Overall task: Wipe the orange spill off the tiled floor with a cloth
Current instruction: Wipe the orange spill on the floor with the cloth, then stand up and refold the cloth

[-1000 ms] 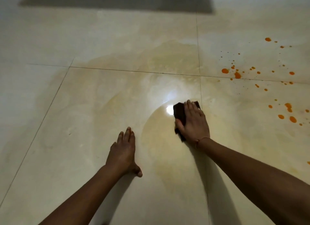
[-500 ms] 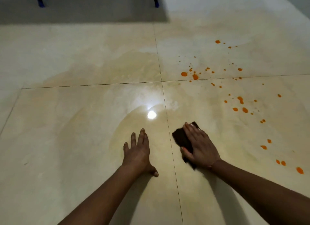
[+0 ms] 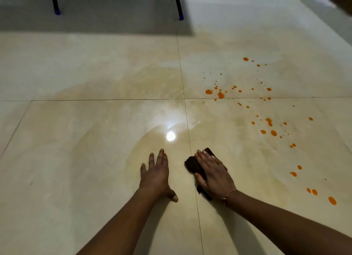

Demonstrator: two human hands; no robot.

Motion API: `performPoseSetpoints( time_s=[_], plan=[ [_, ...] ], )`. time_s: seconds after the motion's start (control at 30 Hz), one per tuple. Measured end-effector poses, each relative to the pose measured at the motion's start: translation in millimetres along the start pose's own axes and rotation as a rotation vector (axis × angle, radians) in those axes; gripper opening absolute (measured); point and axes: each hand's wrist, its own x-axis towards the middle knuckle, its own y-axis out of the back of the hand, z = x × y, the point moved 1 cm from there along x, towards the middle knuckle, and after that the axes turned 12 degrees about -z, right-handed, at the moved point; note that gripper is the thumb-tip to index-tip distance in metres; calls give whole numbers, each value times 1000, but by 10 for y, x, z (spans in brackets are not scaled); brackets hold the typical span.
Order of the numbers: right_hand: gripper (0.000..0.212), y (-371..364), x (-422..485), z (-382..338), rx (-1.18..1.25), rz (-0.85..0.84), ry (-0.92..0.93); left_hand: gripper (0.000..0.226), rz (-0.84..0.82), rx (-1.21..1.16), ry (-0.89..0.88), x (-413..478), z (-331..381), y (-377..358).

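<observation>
**Cloth pulled back, orange drops yet to do**

Since a second ago, the right hand [image 3: 213,173] has dragged the dark cloth [image 3: 192,164] back toward the body. It now lies just right of the tile joint, near the left hand [image 3: 155,173]. The right grip is open: straight fingers press the cloth flat on the floor [image 3: 85,159]. The left hand is spread on the tiles as a prop, holding nothing. Orange drops [image 3: 273,133] lie further right and ahead, untouched. I would keep the palm weight even, sweep out to them in overlapping strokes, and gather inward rather than smear.
</observation>
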Motion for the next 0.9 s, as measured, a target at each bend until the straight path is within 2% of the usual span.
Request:
performPoseSetpoints(
  time_s=[0.07,0.17,0.27,0.37,0.47,0.6,0.67,0.73,0.8,0.9],
  plan=[
    [61,49,37,-100,63,20,-22,148,19,8,-8,-26,-10,-1],
    [47,192,49,-180,256,-37,-55,141,25,-38,-34,-31,-58,60],
    [29,445,52,-263,532,-123,-173,115,28,-191,-71,-154,-125,262],
    [22,901,-11,-491,1044,-155,-354,75,29,-554,-79,-560,-135,556],
    [23,1670,-231,-933,1482,-221,-369,39,-109,-947,-108,-1243,24,1007],
    [33,3010,-711,-1568,1884,-279,-322,30,-241,-1248,-77,-2403,355,1826],
    [34,3743,-990,-1829,1985,-301,-323,26,-223,-1330,-97,-3043,489,2300],
    [34,4396,-1306,-2051,1976,-291,-382,25,-168,-1421,-118,-3724,648,2730],
    [40,5138,-1688,-2222,1827,-288,-417,28,-65,-1512,-135,-4447,840,3201],
    [40,6101,-2340,-2473,1622,-375,-332,29,14,-1600,-189,-5509,1166,3728]
  ],
)
